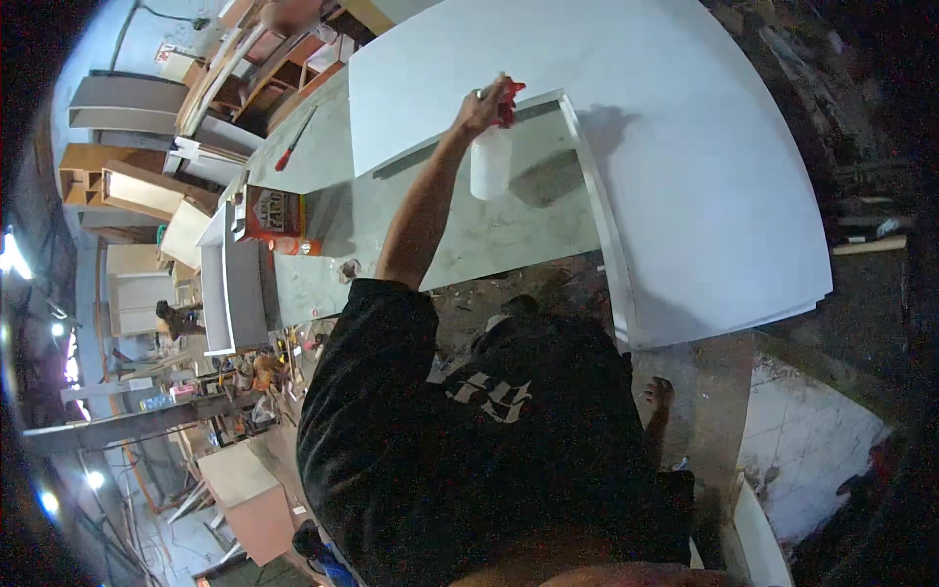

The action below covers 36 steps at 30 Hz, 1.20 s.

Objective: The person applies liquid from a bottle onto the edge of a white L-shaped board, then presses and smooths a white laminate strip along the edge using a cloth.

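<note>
Spray bottle (491,164), just one, in tight-fisted left hand (478,112); right hand (660,392) empty, loosely curled.

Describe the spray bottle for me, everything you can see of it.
The spray bottle has a rounded, whitish, cloudy body that looks like plastic, topped by a red trigger head. The person's left hand grips it at the head, partly covering it. In the picture, the head points up and the body hangs below, seen against the pale green tabletop. Whether the base touches that surface, and how much liquid is inside, I can't tell.
</note>
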Tool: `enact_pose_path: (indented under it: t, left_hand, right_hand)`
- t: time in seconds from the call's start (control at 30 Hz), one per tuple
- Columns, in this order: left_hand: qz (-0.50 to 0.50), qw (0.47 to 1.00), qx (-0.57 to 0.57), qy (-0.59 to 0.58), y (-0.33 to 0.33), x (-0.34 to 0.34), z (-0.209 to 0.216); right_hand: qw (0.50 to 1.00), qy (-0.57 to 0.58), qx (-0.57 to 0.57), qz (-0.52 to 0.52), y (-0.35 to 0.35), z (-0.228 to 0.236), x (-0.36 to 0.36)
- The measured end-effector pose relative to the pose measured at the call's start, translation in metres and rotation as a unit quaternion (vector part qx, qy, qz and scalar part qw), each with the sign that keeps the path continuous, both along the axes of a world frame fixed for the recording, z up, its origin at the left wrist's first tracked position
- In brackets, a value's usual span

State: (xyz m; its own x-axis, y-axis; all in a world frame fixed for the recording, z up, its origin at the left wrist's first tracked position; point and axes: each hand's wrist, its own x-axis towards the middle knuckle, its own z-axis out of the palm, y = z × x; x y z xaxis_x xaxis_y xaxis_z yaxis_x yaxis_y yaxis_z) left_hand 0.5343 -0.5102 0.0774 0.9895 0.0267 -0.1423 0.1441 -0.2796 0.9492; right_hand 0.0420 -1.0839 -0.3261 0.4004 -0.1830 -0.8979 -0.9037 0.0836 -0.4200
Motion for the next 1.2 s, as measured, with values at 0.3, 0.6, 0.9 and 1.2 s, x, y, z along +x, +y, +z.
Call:
enact_pose_path:
  t: [0.3, 0.6, 0.9, 1.2]
  left_hand:
    - [-0.199, 0.978, 0.020, 0.060, -0.116, -0.048, -0.018]
    - [-0.494, 0.862, 0.071, 0.086, -0.225, -0.145, -0.001]
    - [-0.082, 0.988, -0.126, 0.017, 0.034, -0.234, 0.022]
    - [0.455, 0.847, -0.217, -0.168, 0.301, -0.417, -0.008]
  right_hand:
    - [0.978, 0.019, 0.015, -0.206, 0.041, -0.027, -0.052]
    - [0.967, 0.035, 0.024, -0.252, -0.026, -0.070, -0.161]
    - [0.899, -0.245, -0.201, 0.304, 0.229, 0.150, -0.025]
    - [0.692, -0.447, -0.023, 0.567, 0.627, 0.370, 0.215]
